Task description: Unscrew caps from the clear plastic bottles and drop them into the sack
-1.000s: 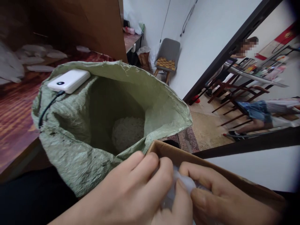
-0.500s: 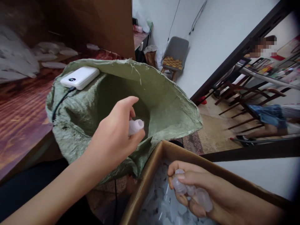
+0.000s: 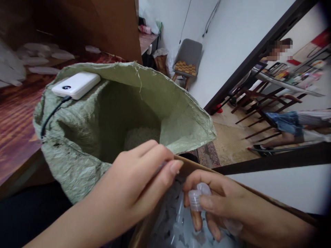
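Note:
My left hand [image 3: 141, 182] is above the near edge of a cardboard box [image 3: 144, 229], thumb and fingers closed together. A small pale sliver shows between them, too hidden to name. To its right, my right hand [image 3: 219, 199] holds several small translucent plastic bottles [image 3: 195, 200] over the box. One has a ribbed neck and sits between thumb and fingers; another lies lower in the palm. More pale translucent plastic pieces [image 3: 178, 234] fill the box beneath. Beyond my left hand, a green woven sack [image 3: 186, 127] gapes wide, with pale contents [image 3: 141, 136] visible deep inside.
A white power bank [image 3: 77, 84] with a black cable rests on the sack's rim. At left is a reddish wooden table [image 3: 18, 120] with clear plastic pieces. A grey chair [image 3: 190, 53] stands by the wall. People are beyond the doorway at right, one leg [image 3: 281, 139] showing.
My left hand has moved from the sack's mouth down and right toward my right hand. The bottle it visibly held is no longer seen. My right hand's fingers have shifted around its bottles.

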Available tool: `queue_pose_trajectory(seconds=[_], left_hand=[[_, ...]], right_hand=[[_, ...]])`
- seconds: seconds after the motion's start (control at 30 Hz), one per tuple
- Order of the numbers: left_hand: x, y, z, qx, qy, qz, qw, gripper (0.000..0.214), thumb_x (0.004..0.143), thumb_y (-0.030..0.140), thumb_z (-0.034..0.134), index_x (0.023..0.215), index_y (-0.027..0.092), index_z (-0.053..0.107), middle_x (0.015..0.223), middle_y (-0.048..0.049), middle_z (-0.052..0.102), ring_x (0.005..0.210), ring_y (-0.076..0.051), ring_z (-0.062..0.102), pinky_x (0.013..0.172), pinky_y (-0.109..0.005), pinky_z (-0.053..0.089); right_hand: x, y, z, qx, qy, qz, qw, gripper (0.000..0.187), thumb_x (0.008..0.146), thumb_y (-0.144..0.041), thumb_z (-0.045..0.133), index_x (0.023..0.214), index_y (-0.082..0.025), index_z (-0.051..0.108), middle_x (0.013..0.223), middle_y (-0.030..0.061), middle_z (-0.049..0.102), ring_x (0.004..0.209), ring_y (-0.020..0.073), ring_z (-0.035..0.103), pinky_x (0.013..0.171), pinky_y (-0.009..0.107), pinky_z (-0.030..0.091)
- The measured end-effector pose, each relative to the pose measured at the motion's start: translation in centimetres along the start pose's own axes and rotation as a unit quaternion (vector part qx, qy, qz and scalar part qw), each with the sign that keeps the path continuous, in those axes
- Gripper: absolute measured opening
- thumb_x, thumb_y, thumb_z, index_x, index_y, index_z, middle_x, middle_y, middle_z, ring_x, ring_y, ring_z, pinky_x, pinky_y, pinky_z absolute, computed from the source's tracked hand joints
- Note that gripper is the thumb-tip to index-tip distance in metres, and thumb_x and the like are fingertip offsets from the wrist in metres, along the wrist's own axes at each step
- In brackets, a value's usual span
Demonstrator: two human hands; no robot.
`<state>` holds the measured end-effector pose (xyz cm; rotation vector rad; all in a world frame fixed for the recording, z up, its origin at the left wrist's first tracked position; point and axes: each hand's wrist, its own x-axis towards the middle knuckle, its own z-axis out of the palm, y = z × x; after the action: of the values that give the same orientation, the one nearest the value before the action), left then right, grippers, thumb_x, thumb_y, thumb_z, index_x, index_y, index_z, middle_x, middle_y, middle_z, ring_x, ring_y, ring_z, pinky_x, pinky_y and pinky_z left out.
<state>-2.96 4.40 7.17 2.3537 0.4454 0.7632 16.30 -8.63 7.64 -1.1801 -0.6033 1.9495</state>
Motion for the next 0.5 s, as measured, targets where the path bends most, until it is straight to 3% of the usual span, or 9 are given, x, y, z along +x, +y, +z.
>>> queue_pose_trajectory(seconds=[0.1,0.2,0.3,0.37,0.43,0.5], left_hand=[[-0.5,0.9,0.6,-0.052,-0.025,-0.005,0.998,0.012,0.097,0.021,0.04,0.094,0.025,0.051,0.072,0.0076,0.059,0.059,-0.004,0.058,0.049,-0.016,0.043],[-0.9,1.4,1.3,-0.083,0.002,-0.023,0.996,0.019,0.097,0.019,0.036,0.112,0.028,0.043,0.07,0.0101,0.062,0.051,-0.004,0.058,0.043,-0.014,0.043],[-1.2,2.1,1.9,-0.081,0.027,-0.054,0.995,0.021,0.098,0.023,0.032,0.116,0.03,0.038,0.063,0.0115,0.061,0.045,-0.006,0.057,0.039,-0.017,0.041],[-1.3,2.7,2.0,-0.082,0.027,-0.092,0.992,0.019,0.098,0.025,0.034,0.116,0.033,0.037,0.06,0.0133,0.059,0.044,-0.007,0.057,0.038,-0.018,0.039],[-1.2,3.2,2.0,-0.108,0.028,-0.13,0.985,0.018,0.099,0.026,0.037,0.113,0.036,0.039,0.064,0.0137,0.061,0.049,-0.006,0.059,0.042,-0.017,0.041],[-1.1,3.3,1.9,-0.17,0.026,-0.169,0.97,0.015,0.098,0.027,0.036,0.11,0.034,0.043,0.069,0.0116,0.064,0.054,-0.007,0.061,0.047,-0.017,0.044]], right_hand=[[-0.1,0.0,0.1,-0.028,0.001,-0.049,0.998,0.029,0.091,-0.035,0.065,0.112,-0.017,0.056,0.074,0.0011,0.068,0.059,0.0055,0.062,0.052,0.01,0.047],[-0.2,-0.2,0.6,-0.04,0.055,-0.08,0.994,0.031,0.089,-0.042,0.066,0.105,-0.019,0.054,0.06,-0.0035,0.065,0.042,0.0014,0.05,0.044,0.007,0.04],[-0.4,-0.3,1.2,-0.067,0.087,-0.084,0.99,0.031,0.087,-0.046,0.068,0.101,-0.023,0.052,0.057,-0.0061,0.061,0.041,0.0028,0.047,0.041,0.008,0.037],[-0.6,-0.1,1.5,-0.154,0.081,-0.143,0.974,0.025,0.088,-0.041,0.068,0.101,-0.026,0.055,0.067,-0.0041,0.063,0.051,0.0061,0.056,0.045,0.012,0.043],[-0.7,0.3,1.7,-0.296,0.1,-0.275,0.909,0.022,0.087,-0.036,0.07,0.104,-0.029,0.059,0.084,-0.0006,0.066,0.072,0.0122,0.065,0.061,0.019,0.052],[-0.7,0.5,1.7,-0.429,0.128,-0.4,0.8,0.03,0.085,-0.031,0.071,0.114,-0.032,0.06,0.097,0.001,0.067,0.09,0.016,0.066,0.078,0.023,0.055]])
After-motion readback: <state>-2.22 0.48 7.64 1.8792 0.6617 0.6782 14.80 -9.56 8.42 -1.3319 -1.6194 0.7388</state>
